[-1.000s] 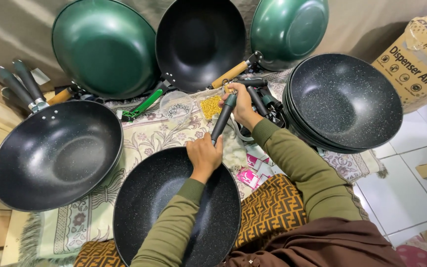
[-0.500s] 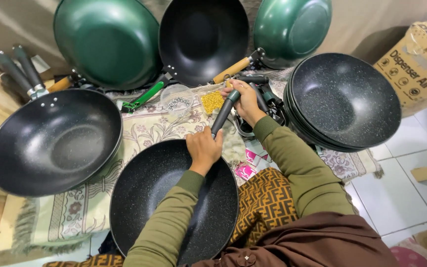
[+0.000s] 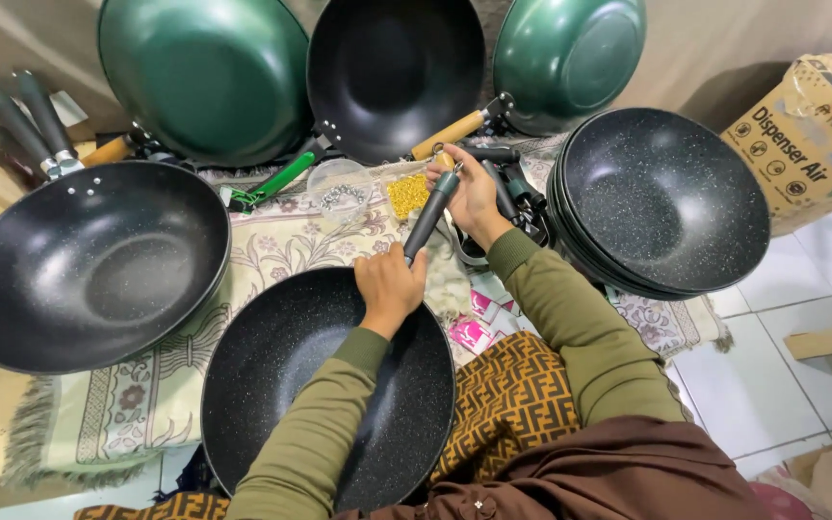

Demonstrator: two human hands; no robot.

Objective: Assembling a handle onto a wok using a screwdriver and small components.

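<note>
Now left hand (image 3: 389,286) grips wok (image 3: 325,385) rim; right hand (image 3: 469,188) clamps handle (image 3: 430,214) end.

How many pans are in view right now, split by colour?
Green woks: 2, a large one and a smaller one.
Black woks lying singly: 3, back, left, and the one the left hand steadies.
Stack of black speckled woks: 1 stack, number inside unclear.
Total: 5 single woks plus the stack.
</note>
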